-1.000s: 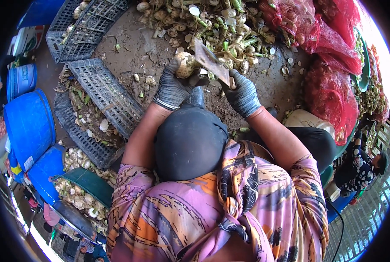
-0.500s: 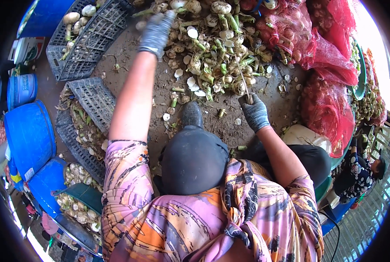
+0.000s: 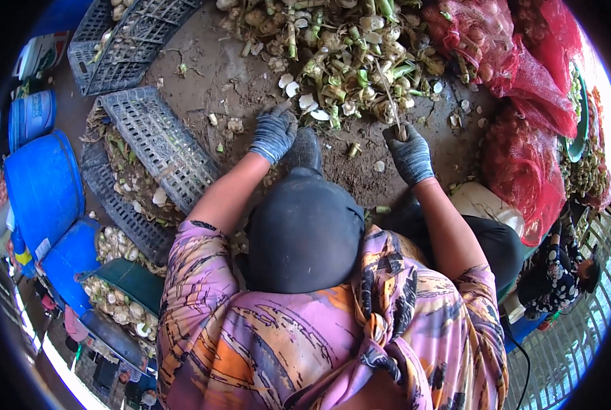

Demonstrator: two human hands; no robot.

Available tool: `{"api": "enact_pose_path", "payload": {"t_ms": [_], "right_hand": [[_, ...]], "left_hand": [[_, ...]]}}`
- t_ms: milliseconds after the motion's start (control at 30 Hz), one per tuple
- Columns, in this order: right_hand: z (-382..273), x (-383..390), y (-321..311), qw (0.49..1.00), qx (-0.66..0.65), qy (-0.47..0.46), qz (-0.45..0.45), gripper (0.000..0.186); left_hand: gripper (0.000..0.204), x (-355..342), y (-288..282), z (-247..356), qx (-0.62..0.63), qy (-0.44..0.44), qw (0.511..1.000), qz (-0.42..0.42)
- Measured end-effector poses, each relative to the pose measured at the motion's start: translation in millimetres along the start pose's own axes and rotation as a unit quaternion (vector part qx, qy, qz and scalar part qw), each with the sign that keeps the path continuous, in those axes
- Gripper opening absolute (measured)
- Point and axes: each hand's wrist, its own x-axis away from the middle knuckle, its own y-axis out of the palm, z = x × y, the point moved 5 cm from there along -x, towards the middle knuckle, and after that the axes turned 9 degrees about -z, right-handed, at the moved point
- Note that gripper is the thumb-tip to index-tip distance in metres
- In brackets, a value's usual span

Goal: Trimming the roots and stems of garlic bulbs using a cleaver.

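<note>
My left hand (image 3: 275, 134), in a grey knit glove, is low over the muddy floor beside the toe of my dark boot (image 3: 304, 152). Its fingers look loosely spread, with nothing visible in them. A knife (image 3: 389, 96) is gripped in my gloved right hand (image 3: 409, 154), its thin blade slanting up over the edge of a heap. That heap (image 3: 333, 78) holds garlic bulbs, cut green stalks and trimmings. Pale round slices (image 3: 308, 102) lie at its near edge, between the left hand and the heap.
Black plastic crates (image 3: 156, 140) stand tilted at the left, one with scraps inside. Beyond them are blue barrels (image 3: 44, 179) and a green tub (image 3: 124, 287) near trimmed bulbs. Red mesh bags (image 3: 524, 174) fill the right side. Another person (image 3: 558, 277) is at the far right.
My left hand has come back from the crate side of the heap's far end, down to beside my boot. The right hand keeps the knife in about the same place. The view has shifted slightly.
</note>
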Motion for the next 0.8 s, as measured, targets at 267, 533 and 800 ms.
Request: {"api": "enact_pose_path", "payload": {"t_ms": [267, 533, 800], "right_hand": [[-22.5, 9.2, 10.9, 0.998, -0.043, -0.032, -0.031, 0.018], [-34.8, 6.5, -0.4, 0.999, -0.029, -0.039, -0.023, 0.017], [-88.2, -2.3, 1.7, 0.96, 0.197, -0.199, -0.005, 0.021]], "left_hand": [[0.063, -107.4, -62.2, -34.0, 0.425, -0.233, 0.866, 0.12], [0.044, -115.4, -56.4, -25.8, 0.571, -0.211, 0.794, -0.006], [0.052, -35.5, -85.0, 31.2, 0.635, -0.022, 0.771, -0.042]]}}
